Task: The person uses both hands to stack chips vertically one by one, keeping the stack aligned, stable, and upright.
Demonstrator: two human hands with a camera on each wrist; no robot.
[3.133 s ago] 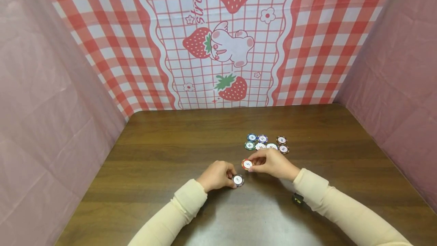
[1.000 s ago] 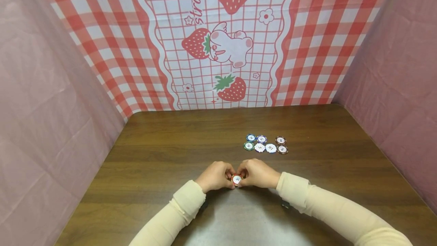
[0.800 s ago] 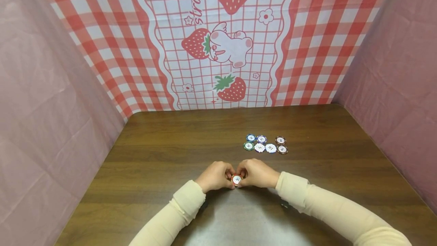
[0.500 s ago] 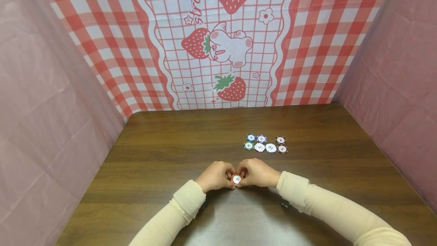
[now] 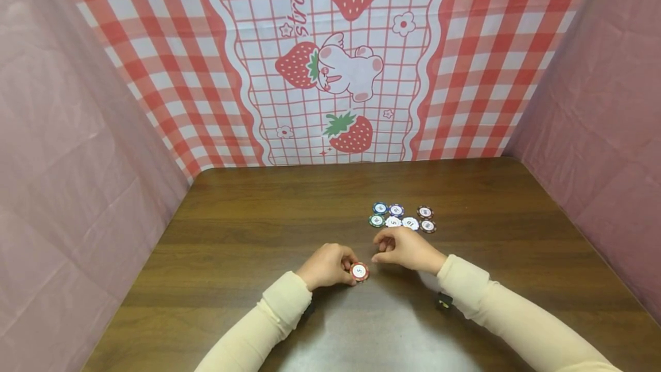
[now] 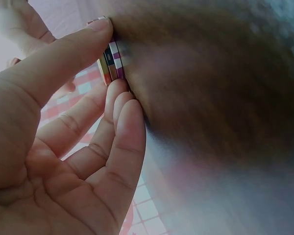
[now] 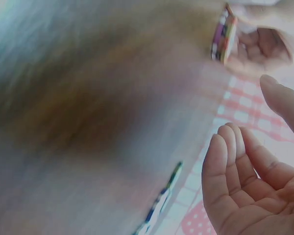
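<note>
Reference point: the red chip (image 5: pixel 360 271), top face marked "5", uppermost of a short chip stack (image 6: pixel 112 61) on the wood-grain table (image 5: pixel 248 217). The left hand (image 5: pixel 330 266), at 9 o'clock, pinches the stack between thumb and fingertips. The right hand (image 5: pixel 408 248), at 2 o'clock, is clear of the stack, thumb apart from its gently curved fingers.

At 1 o'clock lies a white chip marked "5" (image 5: pixel 393 221). From it: white chip marked "10" (image 5: pixel 410 223), 3 o'clock; green chip (image 5: pixel 376 220), 9 o'clock; two blue chips (image 5: pixel 396 210), 11 to 12 o'clock; two brown chips (image 5: pixel 427 226), near 3 o'clock. Coloured-chip markings: too small to read. Backdrop (image 5: pixel 387 73) lettering, sideways and cut off: "strawb".
</note>
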